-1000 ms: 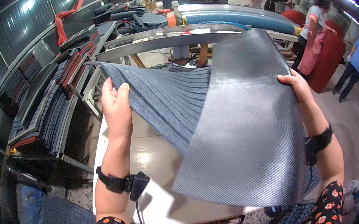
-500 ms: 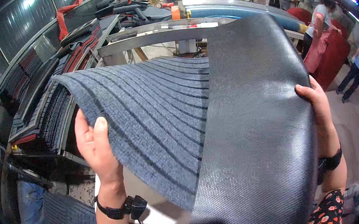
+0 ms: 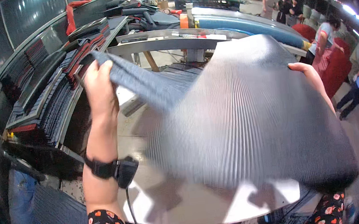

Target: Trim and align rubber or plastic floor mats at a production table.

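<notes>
A ribbed floor mat (image 3: 238, 118), grey-blue pile on one face and shiny black backing on the other, is held up in the air between both hands. My left hand (image 3: 100, 83) is closed on its far left corner, thumb on top, where the striped pile shows. At the mat's right edge, my right hand (image 3: 309, 73) grips with the thumb over the backing; its other fingers are hidden behind the mat. The backing faces up across the middle and right, bulging and blurred by motion. Beneath it lies a white tabletop (image 3: 155, 204) with shadows on it.
Stacks of grey and red mats (image 3: 52, 100) fill a rack on the left. Beyond the table stand a metal frame (image 3: 171, 43) and a machine with a blue roller (image 3: 249, 23). One person (image 3: 325, 42) handles red material (image 3: 339, 65) at right; other people are farther back.
My left hand has lifted its corner up and away, folding the pile side narrower. The backing has swung over to the left, its near edge has risen, and more tabletop shows.
</notes>
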Available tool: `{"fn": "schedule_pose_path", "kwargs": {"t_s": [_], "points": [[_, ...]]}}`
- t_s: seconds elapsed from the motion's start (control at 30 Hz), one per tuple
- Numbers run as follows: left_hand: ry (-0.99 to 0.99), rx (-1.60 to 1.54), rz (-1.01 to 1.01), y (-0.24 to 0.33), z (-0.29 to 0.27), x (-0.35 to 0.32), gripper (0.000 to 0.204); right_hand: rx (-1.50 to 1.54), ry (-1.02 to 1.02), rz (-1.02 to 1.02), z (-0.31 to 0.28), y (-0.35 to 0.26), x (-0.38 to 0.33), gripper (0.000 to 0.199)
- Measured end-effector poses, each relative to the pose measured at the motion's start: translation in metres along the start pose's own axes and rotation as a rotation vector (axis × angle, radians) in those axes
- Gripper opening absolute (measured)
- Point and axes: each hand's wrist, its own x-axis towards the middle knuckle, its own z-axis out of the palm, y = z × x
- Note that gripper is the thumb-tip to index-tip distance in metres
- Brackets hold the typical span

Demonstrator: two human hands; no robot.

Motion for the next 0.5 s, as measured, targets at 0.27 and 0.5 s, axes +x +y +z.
{"fn": "schedule_pose_path", "kwargs": {"t_s": [0.27, 0.5], "points": [[0.193, -0.089, 0.154, -0.016, -0.009, 0.045, 0.008, -0.740, -0.047, -0.739, 0.002, 0.003, 0.097, 0.021], [0.142, 0.031, 0.170, 0.066, -0.035, 0.056, 0.013, -0.226, -0.182, -0.243, 0.062, -0.036, 0.075, 0.025]]}}
